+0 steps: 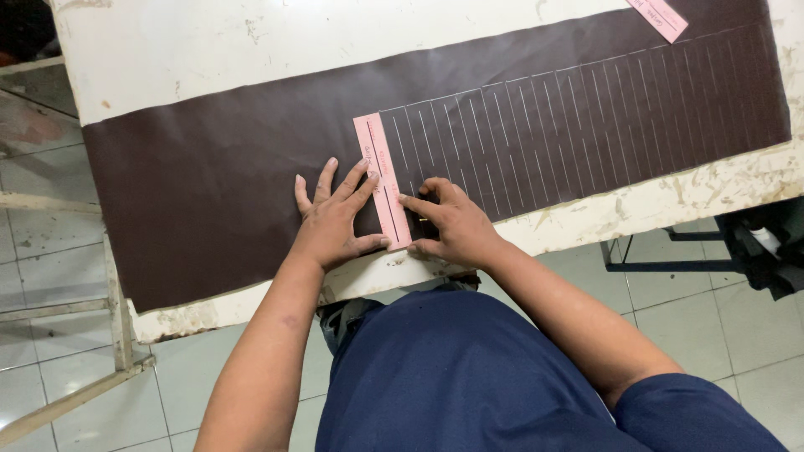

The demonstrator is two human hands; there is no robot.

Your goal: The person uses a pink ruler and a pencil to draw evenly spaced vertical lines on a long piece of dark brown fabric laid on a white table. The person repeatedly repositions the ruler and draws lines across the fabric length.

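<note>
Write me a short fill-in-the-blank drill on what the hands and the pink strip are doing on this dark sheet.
1. The left hand presses flat on a ____ template strip.
2. The strip lies on a dark ____ sheet spread over the white table.
3. The drawn lines on the sheet lie on the side of the strip where the ____ hand works.
4. A second pink strip lies at the sheet's far ____ corner.

Missing words: pink; brown; right; right

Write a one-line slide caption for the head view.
Left hand pins a pink template strip on dark brown sheet while right hand marks beside it.
</note>
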